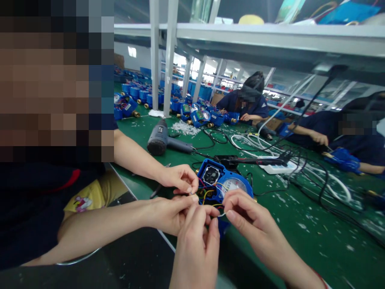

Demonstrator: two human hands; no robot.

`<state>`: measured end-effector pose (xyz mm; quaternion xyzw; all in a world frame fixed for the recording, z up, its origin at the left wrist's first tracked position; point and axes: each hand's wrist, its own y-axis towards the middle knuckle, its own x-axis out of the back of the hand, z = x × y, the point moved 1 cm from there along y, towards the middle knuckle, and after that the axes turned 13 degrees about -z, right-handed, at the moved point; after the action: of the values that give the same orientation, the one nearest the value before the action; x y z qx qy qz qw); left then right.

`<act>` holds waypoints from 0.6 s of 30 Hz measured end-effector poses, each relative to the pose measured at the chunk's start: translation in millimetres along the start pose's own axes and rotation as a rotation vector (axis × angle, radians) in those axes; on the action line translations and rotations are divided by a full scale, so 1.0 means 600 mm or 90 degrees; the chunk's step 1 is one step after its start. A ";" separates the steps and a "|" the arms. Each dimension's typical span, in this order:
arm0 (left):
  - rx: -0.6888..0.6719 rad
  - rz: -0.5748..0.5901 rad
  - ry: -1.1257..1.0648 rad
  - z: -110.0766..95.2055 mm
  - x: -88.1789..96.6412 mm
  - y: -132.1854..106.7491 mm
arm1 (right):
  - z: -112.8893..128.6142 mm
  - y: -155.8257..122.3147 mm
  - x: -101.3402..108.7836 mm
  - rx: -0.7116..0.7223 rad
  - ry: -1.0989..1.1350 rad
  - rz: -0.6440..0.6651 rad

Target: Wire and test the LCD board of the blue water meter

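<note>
An opened blue meter [217, 179] with a round dial and loose coloured wires lies near the front edge of the green table [300, 233]. My left hand [197, 237] and my right hand [251, 216] meet just in front of it. Both pinch a thin wire [221, 214] that runs from the meter, fingertips almost touching. A co-worker on my left reaches in with both arms. One of their hands [179, 178] pinches the wires at the meter's left side. Their other hand [171, 214] lies closed against my left hand.
A grey heat gun [161, 138] lies behind the meter. A white power strip [275, 166] and tangled black and white cables spread to the right. Many blue meters [198, 114] crowd the back. Two more people work at the far right. White shelf posts [168, 60] stand behind.
</note>
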<state>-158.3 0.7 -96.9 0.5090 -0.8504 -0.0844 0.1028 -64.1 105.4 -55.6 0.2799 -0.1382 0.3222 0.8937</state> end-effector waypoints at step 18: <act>-0.019 0.070 0.036 0.003 0.003 0.015 | -0.015 0.000 0.001 -0.131 0.064 -0.033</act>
<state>-166.9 3.5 -96.3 0.4618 -0.8727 -0.0770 0.1385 -62.8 111.3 -62.7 0.1734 -0.1183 0.2969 0.9315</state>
